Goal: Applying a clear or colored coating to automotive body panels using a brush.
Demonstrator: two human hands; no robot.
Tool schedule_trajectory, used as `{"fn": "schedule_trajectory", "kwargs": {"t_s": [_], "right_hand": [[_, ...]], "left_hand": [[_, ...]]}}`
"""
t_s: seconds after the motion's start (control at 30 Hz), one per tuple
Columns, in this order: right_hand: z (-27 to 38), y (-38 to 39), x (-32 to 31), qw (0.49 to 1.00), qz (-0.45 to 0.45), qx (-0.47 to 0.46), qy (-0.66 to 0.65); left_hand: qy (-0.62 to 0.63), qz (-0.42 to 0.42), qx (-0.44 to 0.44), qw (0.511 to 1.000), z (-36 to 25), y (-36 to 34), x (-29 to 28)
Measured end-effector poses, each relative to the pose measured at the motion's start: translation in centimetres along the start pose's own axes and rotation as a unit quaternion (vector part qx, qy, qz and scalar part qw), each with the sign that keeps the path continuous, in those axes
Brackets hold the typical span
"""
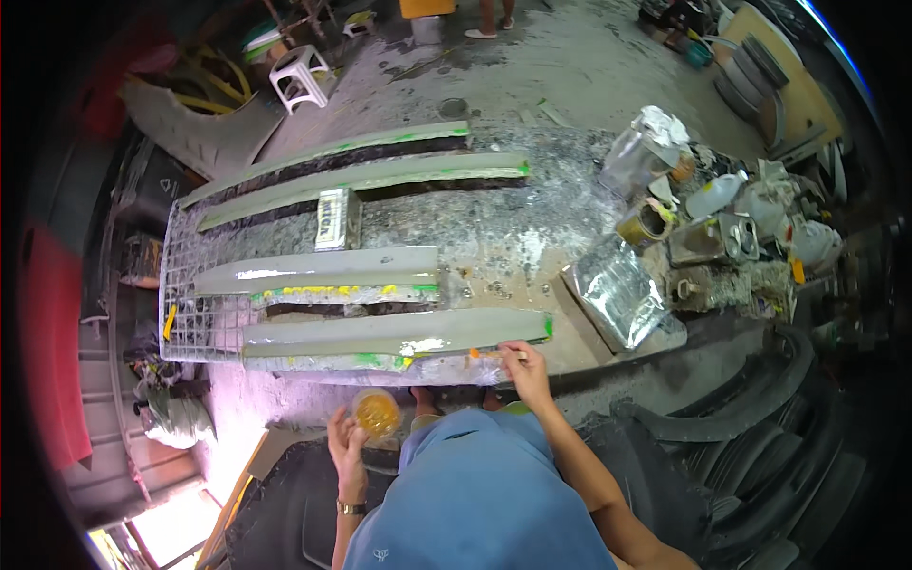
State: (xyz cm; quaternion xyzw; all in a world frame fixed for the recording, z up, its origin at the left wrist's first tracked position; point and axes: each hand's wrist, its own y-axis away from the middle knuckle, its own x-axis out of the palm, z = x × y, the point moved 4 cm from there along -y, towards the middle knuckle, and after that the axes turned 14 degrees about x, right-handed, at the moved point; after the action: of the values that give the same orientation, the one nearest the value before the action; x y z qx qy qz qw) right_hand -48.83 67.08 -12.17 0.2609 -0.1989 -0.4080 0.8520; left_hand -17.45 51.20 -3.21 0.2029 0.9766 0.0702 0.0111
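Mostly beyond both hands (348,446) (528,372), the nearest grey panel (389,331)

Left hand (346,446) upright and half-curled, right hand (525,369) farther forward in a pinch.

A white stool (300,79) stands on the floor (399,81), upper left. At right, a pale bottle (714,195) is near an open tin (642,226); dark curved parts (774,456) are heaped below.
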Motion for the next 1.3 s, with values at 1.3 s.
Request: {"fn": "schedule_trajectory", "kwargs": {"t_s": [1.3], "right_hand": [[8.2,0.1,1.0,0.754,-0.279,-0.112,0.583]], "left_hand": [[0.009,-0.403,-0.168,0.900,16.9,-1.1,-27.2]]}}
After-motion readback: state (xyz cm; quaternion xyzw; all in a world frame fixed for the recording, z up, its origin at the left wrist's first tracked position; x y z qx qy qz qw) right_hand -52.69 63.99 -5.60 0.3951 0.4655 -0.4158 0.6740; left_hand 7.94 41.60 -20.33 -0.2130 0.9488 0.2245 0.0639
